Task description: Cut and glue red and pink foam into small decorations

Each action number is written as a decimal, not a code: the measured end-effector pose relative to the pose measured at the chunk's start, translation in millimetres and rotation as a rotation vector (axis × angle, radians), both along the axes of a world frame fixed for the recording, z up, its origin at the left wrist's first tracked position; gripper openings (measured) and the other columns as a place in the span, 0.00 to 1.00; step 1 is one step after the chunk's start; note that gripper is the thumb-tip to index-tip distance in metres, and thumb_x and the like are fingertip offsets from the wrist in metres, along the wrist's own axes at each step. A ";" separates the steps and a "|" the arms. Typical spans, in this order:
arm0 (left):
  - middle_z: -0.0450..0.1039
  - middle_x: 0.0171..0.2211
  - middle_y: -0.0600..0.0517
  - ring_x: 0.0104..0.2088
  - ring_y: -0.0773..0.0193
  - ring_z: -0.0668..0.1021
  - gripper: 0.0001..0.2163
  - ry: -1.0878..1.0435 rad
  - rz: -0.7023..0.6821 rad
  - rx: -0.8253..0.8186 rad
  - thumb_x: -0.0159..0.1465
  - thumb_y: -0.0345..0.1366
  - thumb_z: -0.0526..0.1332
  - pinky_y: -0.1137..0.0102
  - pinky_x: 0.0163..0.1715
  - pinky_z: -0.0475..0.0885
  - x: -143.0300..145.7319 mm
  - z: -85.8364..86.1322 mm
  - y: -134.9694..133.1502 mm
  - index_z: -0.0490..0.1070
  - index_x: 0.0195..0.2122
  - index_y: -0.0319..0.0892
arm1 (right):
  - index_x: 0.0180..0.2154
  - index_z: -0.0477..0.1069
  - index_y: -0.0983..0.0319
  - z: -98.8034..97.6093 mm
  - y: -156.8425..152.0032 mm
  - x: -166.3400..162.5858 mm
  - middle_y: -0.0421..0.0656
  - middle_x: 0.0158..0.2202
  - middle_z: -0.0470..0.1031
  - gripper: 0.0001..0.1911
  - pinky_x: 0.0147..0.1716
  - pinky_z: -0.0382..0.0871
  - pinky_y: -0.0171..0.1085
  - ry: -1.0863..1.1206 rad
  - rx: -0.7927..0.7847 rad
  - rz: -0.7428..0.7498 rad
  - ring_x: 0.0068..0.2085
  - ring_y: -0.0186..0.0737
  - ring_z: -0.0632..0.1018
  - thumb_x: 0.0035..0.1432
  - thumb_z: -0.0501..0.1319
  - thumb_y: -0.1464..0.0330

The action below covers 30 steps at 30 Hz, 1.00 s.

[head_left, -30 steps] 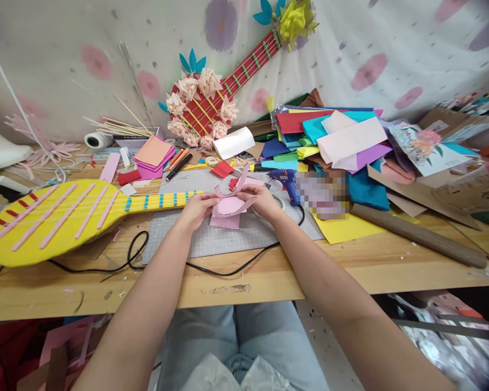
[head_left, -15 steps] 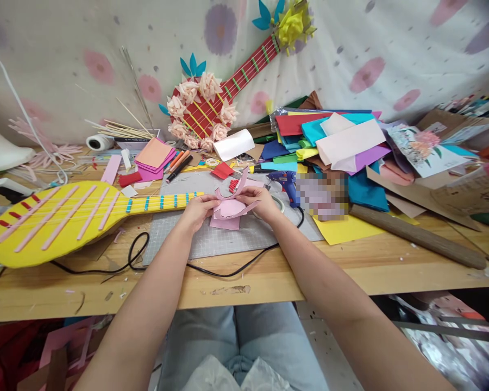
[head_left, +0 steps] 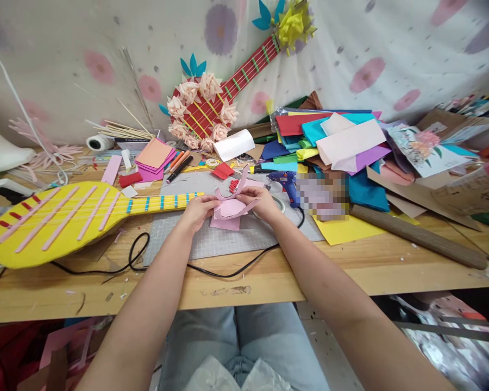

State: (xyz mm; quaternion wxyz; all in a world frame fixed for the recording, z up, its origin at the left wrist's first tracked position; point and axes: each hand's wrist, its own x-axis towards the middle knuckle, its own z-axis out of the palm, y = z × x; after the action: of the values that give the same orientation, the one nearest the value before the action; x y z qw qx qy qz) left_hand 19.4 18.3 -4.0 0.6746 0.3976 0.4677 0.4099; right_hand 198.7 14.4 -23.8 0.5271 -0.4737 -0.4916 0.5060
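Both of my hands pinch pink paper above the grey cutting mat point(head_left: 175, 233). My left hand point(head_left: 198, 210) has its fingers closed on the left side of a pink paper piece point(head_left: 230, 208). At the other side, my right hand point(head_left: 263, 202) is closed on the same paper, where a curved strip point(head_left: 241, 184) sticks up. Below it a square of pink paper point(head_left: 226, 224) lies on the mat. A yellow cardboard guitar point(head_left: 65, 217) rests to the left, its neck reaching close to my left hand.
A blue glue gun point(head_left: 287, 184) stands right of my hands, its black cord point(head_left: 232, 275) looping across the table front. Stacked coloured papers point(head_left: 338, 136) fill the back right. A red flower-trimmed guitar point(head_left: 206, 108) leans at the back. A brown stick point(head_left: 419, 237) lies at the right.
The pink paper between my fingers has tilted very slightly. Otherwise hands and table look the same.
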 end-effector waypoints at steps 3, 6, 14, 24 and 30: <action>0.72 0.22 0.54 0.22 0.72 0.72 0.09 -0.006 -0.006 -0.006 0.41 0.28 0.68 0.73 0.29 0.68 -1.0 0.0 0.3 0.73 0.25 0.35 | 0.27 0.74 0.63 6.7 -4.0 1.4 0.40 0.26 0.75 0.13 0.30 0.68 0.36 -0.021 -0.004 -0.005 0.29 0.35 0.74 0.37 0.67 0.62; 0.73 0.23 0.53 0.22 0.73 0.72 0.09 -0.040 -0.019 -0.013 0.41 0.27 0.68 0.75 0.26 0.67 -3.2 -0.1 0.9 0.74 0.26 0.35 | 0.31 0.73 0.62 15.0 -8.2 5.1 0.43 0.31 0.76 0.17 0.31 0.70 0.36 0.101 -0.037 0.012 0.30 0.35 0.75 0.40 0.66 0.58; 0.75 0.26 0.52 0.25 0.72 0.74 0.10 -0.102 0.005 0.000 0.42 0.27 0.67 0.78 0.26 0.69 -6.6 -2.9 3.2 0.74 0.28 0.36 | 0.30 0.72 0.62 23.9 -14.5 8.3 0.41 0.24 0.72 0.18 0.22 0.68 0.32 0.152 -0.083 0.057 0.23 0.31 0.73 0.41 0.65 0.56; 0.72 0.21 0.54 0.23 0.70 0.72 0.12 -0.045 0.136 0.076 0.36 0.30 0.69 0.73 0.26 0.67 -3.5 1.9 -0.6 0.72 0.23 0.36 | 0.32 0.67 0.63 25.8 -22.2 -3.0 0.32 0.15 0.62 0.13 0.12 0.48 0.28 -0.079 -0.151 0.100 0.14 0.24 0.60 0.44 0.63 0.64; 0.72 0.21 0.54 0.23 0.69 0.72 0.12 0.019 0.141 0.090 0.36 0.30 0.68 0.72 0.26 0.68 -4.2 -1.4 0.9 0.72 0.23 0.36 | 0.32 0.68 0.64 26.2 -22.0 -4.7 0.31 0.14 0.61 0.11 0.12 0.47 0.28 -0.123 -0.160 0.083 0.13 0.24 0.59 0.45 0.62 0.66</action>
State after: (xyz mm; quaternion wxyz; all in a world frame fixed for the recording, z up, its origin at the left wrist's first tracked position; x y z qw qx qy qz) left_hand 15.1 19.2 -5.4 0.6211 0.3974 0.4820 0.4733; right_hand 194.0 -7.6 2.4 0.4350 -0.5236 -0.5001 0.5352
